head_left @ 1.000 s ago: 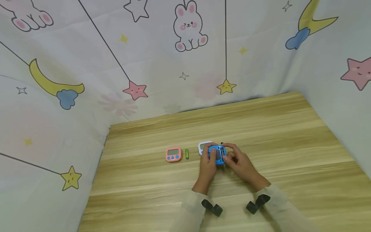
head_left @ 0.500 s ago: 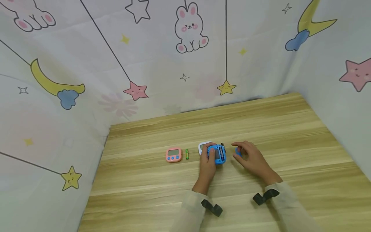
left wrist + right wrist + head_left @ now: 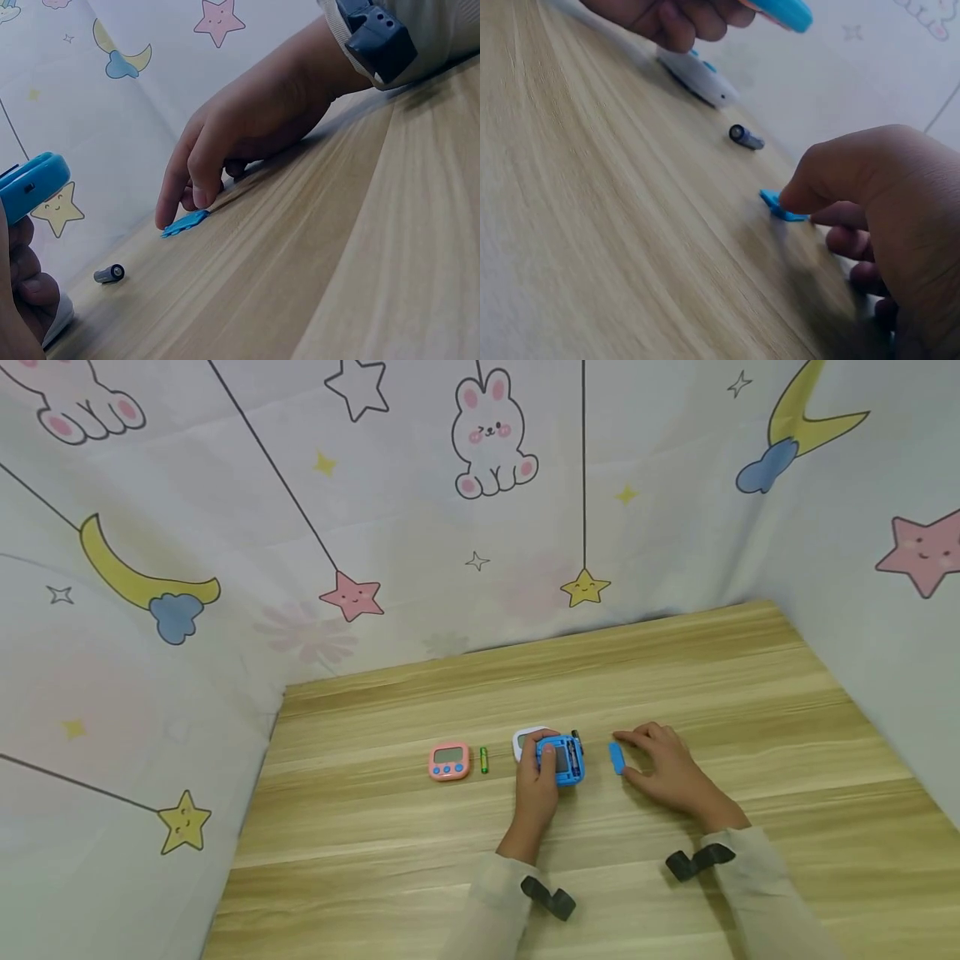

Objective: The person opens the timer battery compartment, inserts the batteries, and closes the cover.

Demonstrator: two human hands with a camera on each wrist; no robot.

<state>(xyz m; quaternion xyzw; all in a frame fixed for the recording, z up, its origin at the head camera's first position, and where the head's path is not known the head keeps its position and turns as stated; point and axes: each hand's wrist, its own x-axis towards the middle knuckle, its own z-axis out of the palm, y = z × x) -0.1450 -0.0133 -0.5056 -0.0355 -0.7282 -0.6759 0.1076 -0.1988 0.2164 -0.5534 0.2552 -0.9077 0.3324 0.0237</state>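
My left hand (image 3: 536, 793) grips a blue digital timer (image 3: 562, 760) with its back turned up, thumb lying across it. A battery (image 3: 575, 760) sits in the timer's uncovered compartment. Over to the right, my right hand (image 3: 667, 768) reaches down with thumb and forefinger spread around a small blue battery cover (image 3: 617, 758) lying on the table. In the right wrist view, the thumb (image 3: 802, 191) is right at this cover. A loose dark battery (image 3: 109, 274) lies on the wood between the two hands.
A white timer (image 3: 521, 743) lies partly hidden behind my left hand. Further left are a green battery (image 3: 483, 760) and a pink timer (image 3: 449, 762) with blue buttons. A printed cloth (image 3: 420, 527) hangs behind the wooden table (image 3: 375, 843).
My right hand has left the blue timer and moved right to the battery cover on the table. The left hand keeps holding the timer in nearly the same spot.
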